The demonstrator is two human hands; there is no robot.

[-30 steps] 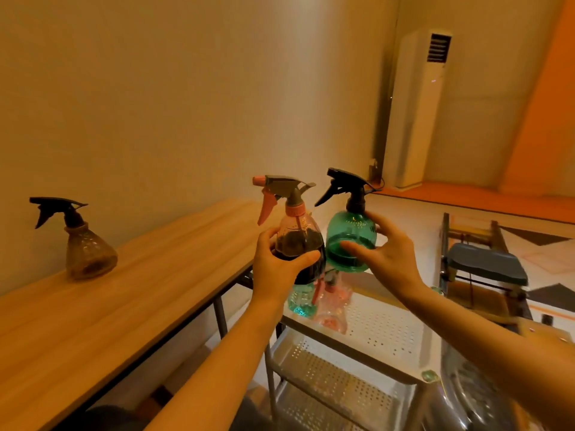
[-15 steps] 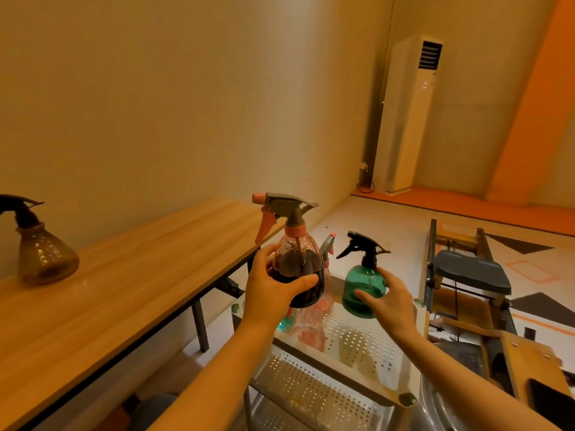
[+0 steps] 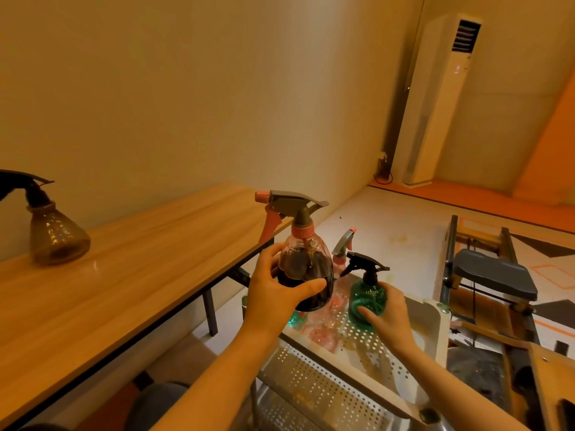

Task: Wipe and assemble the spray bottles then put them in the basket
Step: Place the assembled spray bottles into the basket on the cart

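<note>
Two bare forearms reached forward from the bottom of the view. The left hand [image 3: 273, 293] was curled round the belly of a clear spray bottle [image 3: 303, 272] with a grey and pink trigger head, thumb across its dark lower half, holding it upright in the air above the near corner of the basket [image 3: 434, 321]. The right hand [image 3: 387, 312] was wrapped round the lower body of a green spray bottle [image 3: 367, 295] with a black trigger head; that bottle stood upright, low in the white perforated top tray of the basket, though whether its base touched the tray floor could not be told. Just beside and behind these two, more bottles sat in the same tray: a pinkish clear one [image 3: 326, 329] lying low under the left hand, a bit of another green one [image 3: 295, 318] at the tray's left edge, and a grey and pink trigger [image 3: 343, 244] rising between the two held bottles. A lower perforated shelf [image 3: 311, 387] showed beneath the tray. To the left ran a long wooden table [image 3: 130, 284], and on its far left stood a brown spray bottle [image 3: 54, 236] with a black head, well apart from the rest. Farther back, a white standing air conditioner [image 3: 435, 101] stood against the wall.
</note>
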